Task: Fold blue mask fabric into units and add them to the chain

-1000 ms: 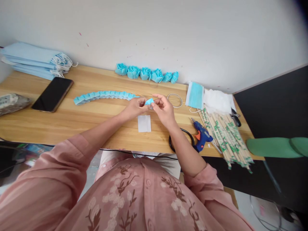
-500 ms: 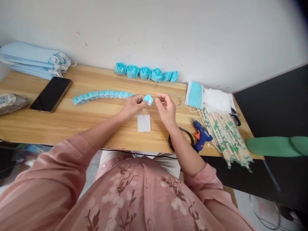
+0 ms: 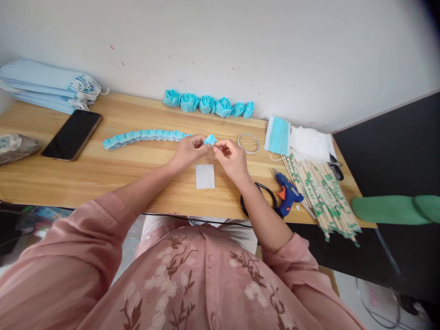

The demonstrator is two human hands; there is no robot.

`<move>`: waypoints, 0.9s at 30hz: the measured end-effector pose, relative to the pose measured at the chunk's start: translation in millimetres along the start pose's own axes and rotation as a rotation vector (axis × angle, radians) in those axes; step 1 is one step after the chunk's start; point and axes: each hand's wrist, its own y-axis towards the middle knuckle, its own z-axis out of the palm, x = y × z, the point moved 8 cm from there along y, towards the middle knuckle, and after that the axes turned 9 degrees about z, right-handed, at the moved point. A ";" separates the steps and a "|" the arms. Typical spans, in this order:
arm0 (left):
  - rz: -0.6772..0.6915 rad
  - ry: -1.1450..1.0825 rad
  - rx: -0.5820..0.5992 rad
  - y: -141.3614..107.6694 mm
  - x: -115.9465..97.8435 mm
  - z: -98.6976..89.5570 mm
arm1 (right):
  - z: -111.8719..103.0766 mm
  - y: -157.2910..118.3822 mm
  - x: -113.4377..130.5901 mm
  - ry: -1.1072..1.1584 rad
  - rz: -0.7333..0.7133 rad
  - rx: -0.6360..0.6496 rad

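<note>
Between my two hands is a small folded blue piece (image 3: pixel 210 139) that looks like mask fabric. My left hand (image 3: pixel 191 150) pinches it by its left side. The fingertips of my right hand (image 3: pixel 232 158) are closed at its lower right corner. A white square of fabric (image 3: pixel 205 176) lies flat on the table just below the hands. Left of my left hand, a curved row of overlapping folded blue pieces (image 3: pixel 146 136) stretches over the wood, its right end close behind my fingers. A ring of narrow tape (image 3: pixel 248 134) lies right of my right hand.
Several blue fabric flowers (image 3: pixel 206 104) line the wall. Rightward lie a blue mask (image 3: pixel 278 135), a blue glue gun (image 3: pixel 289 193), wrapped chopsticks (image 3: pixel 321 197) and a green bottle (image 3: pixel 385 209). A phone (image 3: pixel 73 135) and stacked masks (image 3: pixel 41 80) are at left.
My right hand has moved left and its fingertips now meet the folded blue piece. The tape ring shows more fully. My left hand stays nearly in place.
</note>
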 end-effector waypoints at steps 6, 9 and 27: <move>0.063 0.106 0.007 1.4 -1.4 -0.3 | 0.2 0.8 -5.1 -0.025 0.028 -0.010; 0.080 0.137 0.007 1.3 -1.3 -0.8 | 0.7 0.9 -4.6 -0.018 0.021 -0.005; 0.011 0.063 0.029 0.5 -0.3 0.3 | 0.7 1.1 -4.6 0.119 0.090 0.052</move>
